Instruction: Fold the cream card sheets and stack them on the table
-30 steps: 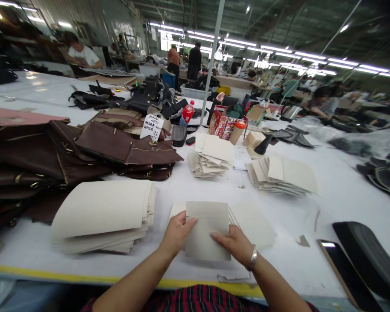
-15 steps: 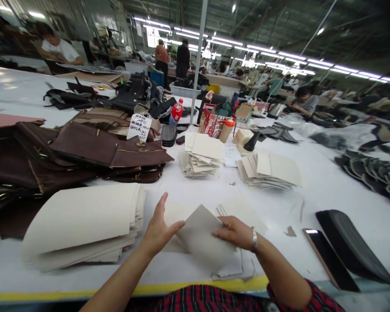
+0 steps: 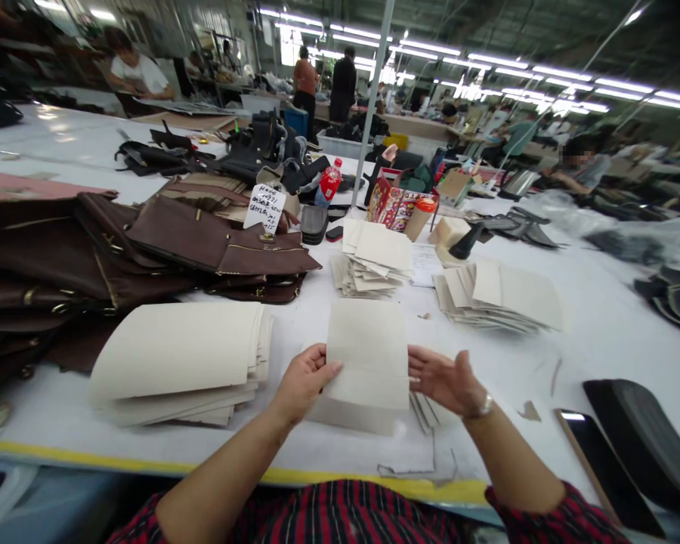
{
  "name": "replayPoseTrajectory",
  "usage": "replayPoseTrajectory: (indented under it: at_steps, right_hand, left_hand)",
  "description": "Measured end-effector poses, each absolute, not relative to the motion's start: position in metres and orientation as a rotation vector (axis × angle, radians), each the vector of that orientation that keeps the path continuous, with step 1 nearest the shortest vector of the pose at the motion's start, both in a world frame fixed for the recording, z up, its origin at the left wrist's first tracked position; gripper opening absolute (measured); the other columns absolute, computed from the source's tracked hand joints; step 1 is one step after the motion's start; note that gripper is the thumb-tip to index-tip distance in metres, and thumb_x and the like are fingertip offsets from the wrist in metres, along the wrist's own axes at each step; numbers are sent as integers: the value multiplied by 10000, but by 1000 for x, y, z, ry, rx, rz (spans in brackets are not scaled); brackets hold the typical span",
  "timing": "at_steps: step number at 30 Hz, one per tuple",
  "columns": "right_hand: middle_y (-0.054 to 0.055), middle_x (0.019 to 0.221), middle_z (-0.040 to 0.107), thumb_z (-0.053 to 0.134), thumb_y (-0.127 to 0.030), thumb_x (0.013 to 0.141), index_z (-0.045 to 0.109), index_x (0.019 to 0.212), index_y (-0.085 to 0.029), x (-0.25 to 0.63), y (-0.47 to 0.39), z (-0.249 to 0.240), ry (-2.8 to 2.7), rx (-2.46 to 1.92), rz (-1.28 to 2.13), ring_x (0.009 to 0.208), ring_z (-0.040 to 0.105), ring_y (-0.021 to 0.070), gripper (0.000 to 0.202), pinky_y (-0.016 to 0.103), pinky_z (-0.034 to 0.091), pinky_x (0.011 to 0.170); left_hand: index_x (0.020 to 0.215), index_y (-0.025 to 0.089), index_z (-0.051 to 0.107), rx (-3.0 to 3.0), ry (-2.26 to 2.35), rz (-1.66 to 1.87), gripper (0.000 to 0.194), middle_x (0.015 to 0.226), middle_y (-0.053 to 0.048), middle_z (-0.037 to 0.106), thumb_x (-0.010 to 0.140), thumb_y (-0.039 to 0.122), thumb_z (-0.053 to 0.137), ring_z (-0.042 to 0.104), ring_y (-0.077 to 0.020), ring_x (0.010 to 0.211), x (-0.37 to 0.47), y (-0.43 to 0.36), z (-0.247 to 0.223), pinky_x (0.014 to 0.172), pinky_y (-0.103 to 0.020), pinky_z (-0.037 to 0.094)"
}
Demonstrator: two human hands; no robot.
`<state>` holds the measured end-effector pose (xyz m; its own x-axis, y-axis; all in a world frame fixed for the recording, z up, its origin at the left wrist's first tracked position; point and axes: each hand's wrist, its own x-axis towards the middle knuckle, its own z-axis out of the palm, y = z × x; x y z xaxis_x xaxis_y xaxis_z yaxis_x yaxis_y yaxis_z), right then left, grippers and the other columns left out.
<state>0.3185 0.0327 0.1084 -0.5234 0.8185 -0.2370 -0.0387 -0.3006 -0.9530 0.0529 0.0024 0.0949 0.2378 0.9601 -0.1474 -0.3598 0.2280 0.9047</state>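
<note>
A pale grey rectangular sheet [image 3: 367, 351], like thin board, stands raised in front of me above the white table. My left hand [image 3: 307, 379] pinches its left edge between thumb and fingers. At the sheet's right edge is my right hand [image 3: 445, 378], fingers stretched out and thumb spread, its fingertips touching or very near the edge. Beneath the held sheet another pale sheet [image 3: 354, 419] partly shows. Several narrow board pieces [image 3: 428, 412] lie below my right hand. To the left rests a stack of large curved cream sheets [image 3: 175, 355].
Two piles of smaller sheets, a left pile [image 3: 374, 257] and a right pile [image 3: 502, 295], stand farther back. Brown leather bag pieces [image 3: 175, 234] cover the left. A phone [image 3: 606, 468] and a black curved block [image 3: 640, 438] lie right. Co-workers sit and stand beyond.
The sheet has gone from tilted and blurred to upright and square in front of me. My left hand has closed on its edge; my right hand has opened. The view has shifted left.
</note>
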Motion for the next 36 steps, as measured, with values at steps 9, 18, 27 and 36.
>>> replayPoseTrajectory:
  at_steps: [9, 18, 27, 36]
  right_hand:
    - [109, 924, 656, 580, -473, 684, 640, 935, -152, 239, 10, 79, -1780, -1558, 1285, 885, 591, 270, 412, 400, 445, 820]
    - [76, 936, 661, 594, -423, 689, 638, 960, -129, 237, -5, 70, -1635, -1439, 1704, 841, 617, 246, 402, 354, 495, 768]
    - [94, 1007, 634, 648, -379, 657, 615, 976, -104, 259, -5, 54, -1422, -1524, 1663, 925, 591, 239, 423, 357, 471, 849]
    - [84, 992, 641, 641, -380, 654, 620, 958, -126, 249, -10, 42, -1418, -1570, 1693, 919, 595, 246, 396, 352, 476, 847]
  left_hand:
    - [915, 191, 503, 1020, 1163, 944, 241, 849, -19, 639, 725, 329, 556, 601, -184, 798, 44, -19, 67, 726, -315, 474]
    - [912, 165, 502, 1120, 1138, 810, 197, 845, -45, 636, 772, 304, 505, 610, -189, 797, 24, -32, 51, 721, -317, 487]
    - [1006, 168, 555, 2287, 1358, 870, 230, 1016, -77, 581, 807, 137, 444, 513, -184, 977, -1, -65, 34, 881, -361, 418]
    - [1143, 152, 497, 2567, 1267, 620, 348, 1141, -96, 542, 816, 98, 389, 468, -218, 1077, -7, -82, 13, 903, -392, 417]
